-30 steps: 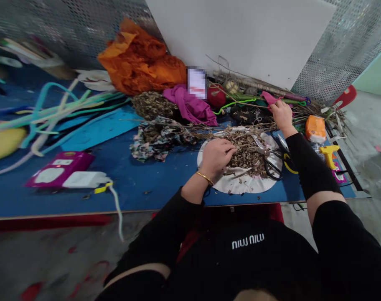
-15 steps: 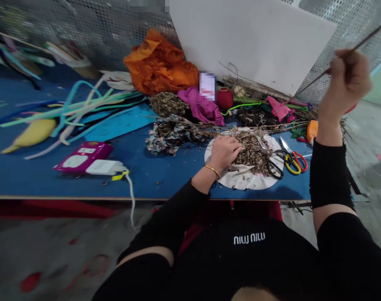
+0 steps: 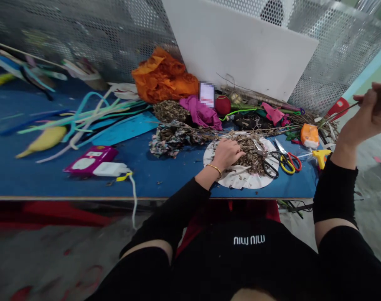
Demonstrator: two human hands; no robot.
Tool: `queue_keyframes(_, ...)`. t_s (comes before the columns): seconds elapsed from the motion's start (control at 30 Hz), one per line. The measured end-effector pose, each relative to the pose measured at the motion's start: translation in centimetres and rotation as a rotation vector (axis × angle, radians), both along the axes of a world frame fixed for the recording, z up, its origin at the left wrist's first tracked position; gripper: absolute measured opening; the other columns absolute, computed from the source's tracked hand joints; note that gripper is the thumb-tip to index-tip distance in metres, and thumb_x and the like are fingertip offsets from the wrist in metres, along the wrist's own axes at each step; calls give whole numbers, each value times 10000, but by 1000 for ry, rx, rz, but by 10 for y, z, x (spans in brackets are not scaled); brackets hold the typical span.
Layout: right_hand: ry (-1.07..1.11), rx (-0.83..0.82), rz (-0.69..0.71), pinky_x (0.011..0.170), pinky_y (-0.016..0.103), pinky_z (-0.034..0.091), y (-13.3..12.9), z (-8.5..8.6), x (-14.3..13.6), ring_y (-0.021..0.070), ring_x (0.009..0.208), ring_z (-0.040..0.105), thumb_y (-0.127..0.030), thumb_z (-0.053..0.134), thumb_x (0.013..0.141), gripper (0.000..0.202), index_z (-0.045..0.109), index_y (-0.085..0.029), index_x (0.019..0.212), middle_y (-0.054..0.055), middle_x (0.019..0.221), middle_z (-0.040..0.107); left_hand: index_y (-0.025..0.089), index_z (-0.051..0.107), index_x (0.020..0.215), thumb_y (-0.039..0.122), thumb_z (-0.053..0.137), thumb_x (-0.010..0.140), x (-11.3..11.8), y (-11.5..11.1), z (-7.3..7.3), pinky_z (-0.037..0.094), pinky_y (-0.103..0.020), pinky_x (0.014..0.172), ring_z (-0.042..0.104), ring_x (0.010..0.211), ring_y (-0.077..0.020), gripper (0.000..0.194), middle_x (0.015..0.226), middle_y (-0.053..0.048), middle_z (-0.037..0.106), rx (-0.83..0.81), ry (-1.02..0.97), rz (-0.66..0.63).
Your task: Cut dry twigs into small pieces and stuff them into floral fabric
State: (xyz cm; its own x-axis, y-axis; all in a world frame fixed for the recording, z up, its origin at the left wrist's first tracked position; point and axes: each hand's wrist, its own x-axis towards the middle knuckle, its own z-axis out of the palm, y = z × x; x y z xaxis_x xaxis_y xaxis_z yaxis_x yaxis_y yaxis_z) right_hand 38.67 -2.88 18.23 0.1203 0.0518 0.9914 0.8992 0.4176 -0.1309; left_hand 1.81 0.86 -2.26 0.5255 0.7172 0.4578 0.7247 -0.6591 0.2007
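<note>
My left hand (image 3: 225, 154), with a gold bangle at the wrist, lies on crumbled dried plant bits (image 3: 251, 155) over a round white cloth (image 3: 240, 182). Its thumb points right, and the fingertips are partly hidden. My right hand (image 3: 364, 110) is raised at the right edge, its fingers closed around a thin brown dried stalk (image 3: 350, 107). That stalk slants down left toward a bundle of dry stems (image 3: 326, 122). Black-handled scissors (image 3: 270, 161) rest on the cloth's right side, beside a second pair with red and yellow handles (image 3: 290, 162).
A yellow glue gun (image 3: 321, 157) and an orange packet (image 3: 310, 135) lie at right. Behind are orange crumpled material (image 3: 161, 79), magenta cloth (image 3: 199, 110) and a white board (image 3: 240, 50). Leftward sit a floral cloth bundle (image 3: 168, 140), a purple packet (image 3: 93, 159) and foam strips (image 3: 68, 115).
My right hand has moved right and lower with the stalk, partly out of the picture. The view has shifted, showing the glue gun. My left hand stays on the plant bits.
</note>
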Motion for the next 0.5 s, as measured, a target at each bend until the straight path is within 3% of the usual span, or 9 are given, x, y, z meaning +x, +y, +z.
queue_keyframes(0.1,-274,-162,-248,774,396,445,-13,11,-18,217,936,613,-405,500,1066,375,753,-140,1146,121,989,621,186,686,677,411,660,973,-3,0,5,446,-437,874,653,824,-244,373,823,-111,743,17,-36,12)
queue_keyframes(0.2,-413,-381,-446,757,374,409,-20,5,-39,193,853,586,-424,537,1057,330,805,-238,1106,106,975,670,181,685,683,381,641,974,-10,-2,17,489,-393,842,673,845,-228,356,892,-118,764,-16,-215,40)
queue_keyframes(0.33,-484,-537,-478,749,374,395,-26,-22,-43,203,827,563,-330,507,1041,289,796,-307,1053,86,964,693,183,756,892,436,653,957,-26,-5,42,550,-325,782,691,828,-191,281,913,-87,776,-143,-683,7)
queue_keyframes(0.43,-504,-616,-455,728,365,387,-33,-41,-34,203,786,550,-313,473,1026,311,783,-324,1049,69,947,684,205,733,1210,545,690,936,-38,-4,66,560,-266,693,708,809,-153,439,1124,-104,782,-201,-1008,-78)
queue_keyframes(0.5,-525,-663,-436,721,359,376,-38,-50,-31,198,762,542,-320,459,1028,326,784,-316,1045,69,937,684,248,691,1317,583,758,881,-42,-4,82,550,-240,656,707,796,-131,554,1269,-109,745,-183,-1094,-97)
